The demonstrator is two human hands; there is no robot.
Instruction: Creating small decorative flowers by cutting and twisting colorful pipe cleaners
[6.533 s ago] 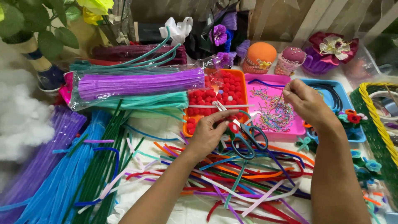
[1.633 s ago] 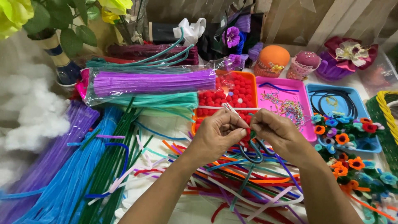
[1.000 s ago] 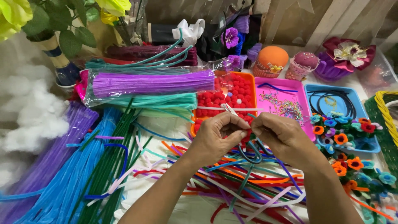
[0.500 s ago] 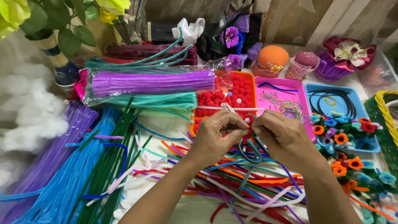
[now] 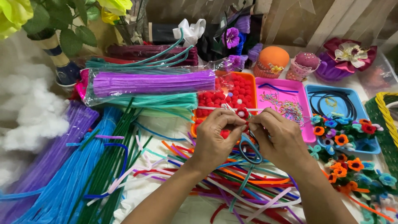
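Note:
My left hand (image 5: pixel 215 135) and my right hand (image 5: pixel 280 137) meet fingertip to fingertip over the table's middle. Between them they pinch a small red pompom (image 5: pixel 242 113) on a thin white pipe cleaner (image 5: pixel 215 108) that sticks out to both sides. Right behind the hands lies an orange tray (image 5: pixel 251 79) full of red pompoms. Blue-handled scissors (image 5: pixel 250 151) lie under my hands on a heap of loose pipe cleaners (image 5: pixel 232 186) in many colours.
A pink tray (image 5: pixel 309 135) holds beads; a blue tray (image 5: pixel 373 147) holds black cord and small flowers. More pipe-cleaner flowers (image 5: pixel 352 166) lie at right. Bundles of purple (image 5: pixel 153 82), teal, blue (image 5: pixel 70 174) and green pipe cleaners fill the left, beside white stuffing (image 5: pixel 25 112).
In the oldest frame my hands were apart, the right one over the pink tray. Since then they have come together and stayed on the pompom, with only small finger movements.

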